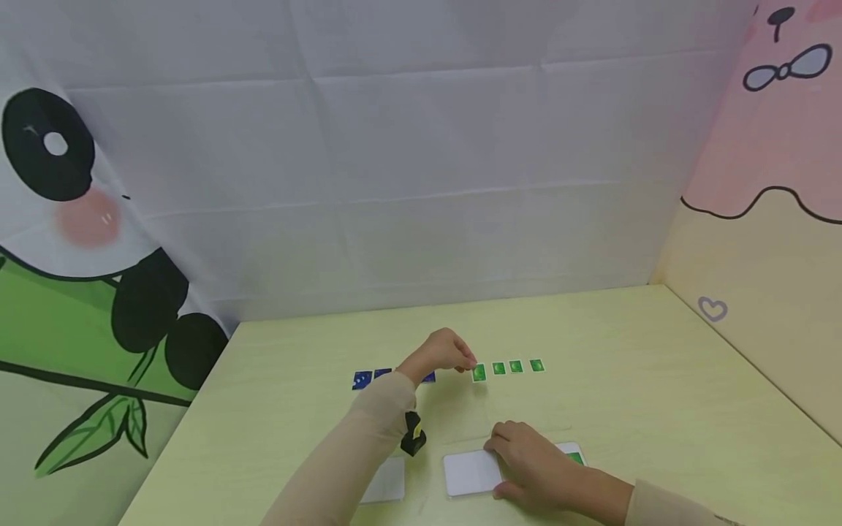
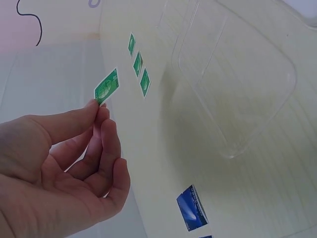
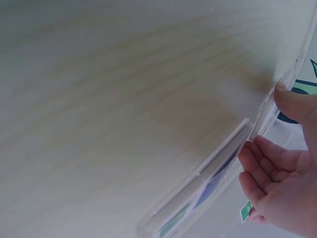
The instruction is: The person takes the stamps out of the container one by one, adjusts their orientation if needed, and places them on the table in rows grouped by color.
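Observation:
My left hand [image 1: 442,352] reaches over the back of the table. Its thumb and forefinger pinch a small green card [image 2: 107,86] with a white border, held raised and tilted. Several like it form the right part of a row, with one green card [image 1: 516,367] near the hand. Blue cards [image 2: 192,208] make up the row's left part, partly behind my left arm. My right hand [image 1: 536,467] is at the front, thumb and fingers holding the right end of a flat white rectangular case [image 1: 468,473]. In the right wrist view, its thin edge runs between them.
Beside my right hand lies another flat case [image 1: 569,448] with green showing in it. A second white rectangle [image 1: 388,481] is partly under my left sleeve. A clear plastic tray [image 2: 237,148] sits between the hands. Fabric walls [image 1: 421,241] border the table.

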The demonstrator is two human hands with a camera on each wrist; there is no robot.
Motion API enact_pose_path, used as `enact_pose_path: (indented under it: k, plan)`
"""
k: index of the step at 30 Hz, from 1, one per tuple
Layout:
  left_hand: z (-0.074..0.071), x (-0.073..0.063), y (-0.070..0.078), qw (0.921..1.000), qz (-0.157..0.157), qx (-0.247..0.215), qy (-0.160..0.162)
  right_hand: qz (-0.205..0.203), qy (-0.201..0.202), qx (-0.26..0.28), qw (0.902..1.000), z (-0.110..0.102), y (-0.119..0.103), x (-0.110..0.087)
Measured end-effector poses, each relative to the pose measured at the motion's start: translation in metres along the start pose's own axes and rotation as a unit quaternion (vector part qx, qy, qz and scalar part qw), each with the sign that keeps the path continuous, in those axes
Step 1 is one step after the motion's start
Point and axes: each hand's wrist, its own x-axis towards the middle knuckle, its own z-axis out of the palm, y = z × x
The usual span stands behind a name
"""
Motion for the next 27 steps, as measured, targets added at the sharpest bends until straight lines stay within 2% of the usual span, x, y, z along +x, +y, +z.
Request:
enact_pose_path:
  k: [6, 13, 20, 27]
  plan:
    - [0.005, 0.004, 0.003, 0.9998, 0.008, -0.001, 0.019, -0.001, 0.001, -0.001, 1.0000, 0.000, 0.000, 0.000]
    - [0.011, 0.007, 0.005, 0.9995, -0.003, -0.001, 0.031, -0.003, 0.002, -0.006, 1.0000, 0.000, 0.000, -0.001]
    - [0.010, 0.013, 0.003, 0.9993, -0.002, 0.000, 0.036, -0.004, 0.000, -0.012, 0.9999, 0.000, 0.000, 0.000]
    - [0.009, 0.016, 0.000, 0.9990, 0.006, -0.016, 0.042, -0.023, 0.008, -0.024, 0.9994, 0.001, 0.001, 0.001]
